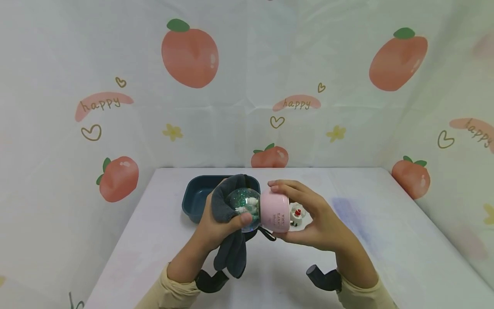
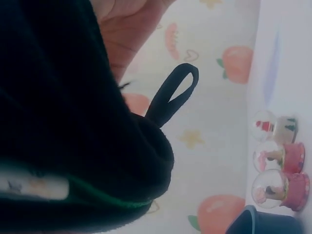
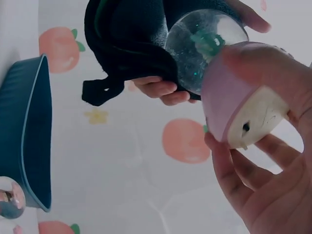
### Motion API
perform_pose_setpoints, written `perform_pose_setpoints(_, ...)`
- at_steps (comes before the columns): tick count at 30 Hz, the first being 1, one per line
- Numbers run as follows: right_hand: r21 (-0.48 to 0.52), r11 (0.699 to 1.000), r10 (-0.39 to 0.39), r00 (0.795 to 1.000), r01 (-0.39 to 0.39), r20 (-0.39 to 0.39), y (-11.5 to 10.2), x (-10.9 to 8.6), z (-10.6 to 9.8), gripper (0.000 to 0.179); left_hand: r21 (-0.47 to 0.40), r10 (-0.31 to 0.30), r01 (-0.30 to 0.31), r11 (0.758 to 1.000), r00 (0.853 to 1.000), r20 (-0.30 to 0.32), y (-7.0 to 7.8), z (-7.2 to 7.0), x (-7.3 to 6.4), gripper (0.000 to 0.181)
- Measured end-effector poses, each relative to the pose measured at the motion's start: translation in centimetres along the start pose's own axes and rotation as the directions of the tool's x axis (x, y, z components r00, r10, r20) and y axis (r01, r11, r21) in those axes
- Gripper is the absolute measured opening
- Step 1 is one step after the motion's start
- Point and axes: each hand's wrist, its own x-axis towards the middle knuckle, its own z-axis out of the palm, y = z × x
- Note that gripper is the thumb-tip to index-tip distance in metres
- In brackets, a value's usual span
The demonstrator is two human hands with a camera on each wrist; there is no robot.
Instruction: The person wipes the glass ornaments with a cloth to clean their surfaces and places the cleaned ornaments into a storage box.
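Fingers [image 1: 299,194] of your right hand [image 1: 322,221] are bending round the pink base [image 1: 275,211] of the big snow globe [image 1: 251,202], holding it sideways over the table [image 1: 397,240]. Your left hand [image 1: 217,229] is gripping one dark cloth [image 1: 225,195] round the glass, its thumb showing; the cloth is hiding its other fingers. Both are partly hiding one blue tub [image 1: 191,204]. One small snow globe [image 1: 296,219] is peeking out by the base. Open table is stretching to the right edge.

From your left wrist, cloth is covering the big globe's glass. Three small globes are standing in a row; the tub is getting cut off.

From your right wrist, one small globe is getting cut off. Open space is lying between tub and cloth.
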Motion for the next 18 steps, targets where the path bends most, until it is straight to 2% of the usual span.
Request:
perform_pose_setpoints(7,-0.044,0.995,-0.087,0.996,0.087,-0.001,-0.25,0.24,-0.09,0.067,-0.037,-0.045,0.045,0.998,0.999,0.008,-0.12,0.10,0.01,0.083)
perform_pose_setpoints(11,-0.044,0.996,-0.078,0.997,0.078,0.006,-0.44,0.34,-0.10,0.069,-0.057,-0.062,0.062,0.996,0.998,0.003,-0.19,0.19,0.05,0.081)
perform_pose_setpoints(18,-0.031,1.000,0.001,1.000,0.000,0.021,-0.47,0.26,0.11,0.090,-0.038,-0.036,0.035,0.999,0.999,-0.018,-0.33,0.19,0.15,0.078)
